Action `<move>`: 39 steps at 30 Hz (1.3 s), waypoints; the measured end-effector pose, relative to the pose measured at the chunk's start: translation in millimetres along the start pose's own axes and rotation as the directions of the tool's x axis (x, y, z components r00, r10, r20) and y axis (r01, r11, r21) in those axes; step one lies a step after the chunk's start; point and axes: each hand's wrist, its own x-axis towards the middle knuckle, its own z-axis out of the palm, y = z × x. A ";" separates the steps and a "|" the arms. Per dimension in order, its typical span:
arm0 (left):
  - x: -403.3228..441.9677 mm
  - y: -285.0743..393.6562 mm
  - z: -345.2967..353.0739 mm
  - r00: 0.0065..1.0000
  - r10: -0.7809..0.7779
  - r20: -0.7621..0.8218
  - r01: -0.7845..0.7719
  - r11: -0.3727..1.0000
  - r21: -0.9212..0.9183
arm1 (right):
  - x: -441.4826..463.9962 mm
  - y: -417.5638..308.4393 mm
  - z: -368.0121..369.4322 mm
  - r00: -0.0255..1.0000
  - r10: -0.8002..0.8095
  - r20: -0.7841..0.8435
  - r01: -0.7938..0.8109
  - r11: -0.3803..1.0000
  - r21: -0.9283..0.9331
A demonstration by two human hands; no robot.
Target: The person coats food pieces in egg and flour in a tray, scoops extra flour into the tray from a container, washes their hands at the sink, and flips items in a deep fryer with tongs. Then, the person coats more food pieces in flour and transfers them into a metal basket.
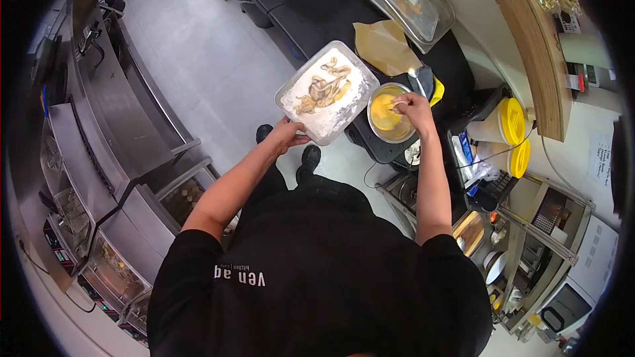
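My left hand (289,136) grips the near left edge of a rectangular metal tray (352,115), thumb on top, fingers beneath. White flour (301,82) covers the tray's bottom. Several pale brown, floppy strips of food (323,91) lie heaped in the flour. To the right of the tray stands a round metal bowl (397,136) with yellow beaten egg (381,116) in it. Over the bowl's right side, my right hand (415,112) points down with its fingers pinched together. Whatever they hold is too small to name.
A spoon (415,78) and a tan sheet (385,46) lie on the black counter (311,18) behind the bowl. Clear plastic containers (423,26) stand farther back. Yellow-lidded tubs (512,122) are at the right, near a metal shelf rack (529,225). Steel kitchen equipment (132,139) runs along the left.
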 end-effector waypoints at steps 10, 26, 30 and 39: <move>-4.6 1.3 -3.6 0.999 0.018 -0.041 -0.020 0.999 -0.050 | -2.2 -13.8 19.8 0.986 0.115 0.121 -0.138 0.969 0.204; -48.8 -43.6 -27.8 0.972 0.110 -0.207 -0.141 0.980 -0.140 | 4.1 -190.6 142.7 0.789 -0.279 0.548 0.533 0.754 -0.383; -75.5 -79.6 9.0 0.939 0.232 -0.254 -0.302 0.911 -0.282 | -2.3 -154.7 182.9 0.277 -0.584 0.763 0.907 0.422 -0.007; -151.2 -188.2 55.6 0.758 0.255 -0.600 -0.583 0.677 -0.448 | -166.7 -203.9 204.8 -0.222 -0.588 0.778 0.948 0.057 0.313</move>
